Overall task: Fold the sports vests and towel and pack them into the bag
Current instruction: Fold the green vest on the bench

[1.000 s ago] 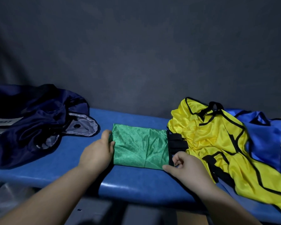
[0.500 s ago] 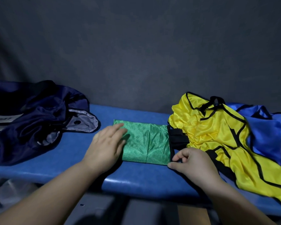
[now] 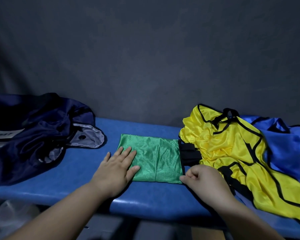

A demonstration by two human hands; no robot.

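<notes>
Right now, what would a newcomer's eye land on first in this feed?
The crumpled yellow vest with black trim, on the right of the blue bench, half covering a blue vest. Next, the folded green vest at the centre, with the left hand pressed flat on its left side and the right hand pinching its near right corner. The navy bag lies slumped at the left.

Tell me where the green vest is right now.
In the head view the green vest lies folded on the blue bench, between the navy bag at left and the yellow vest at right, under the left hand.
</notes>
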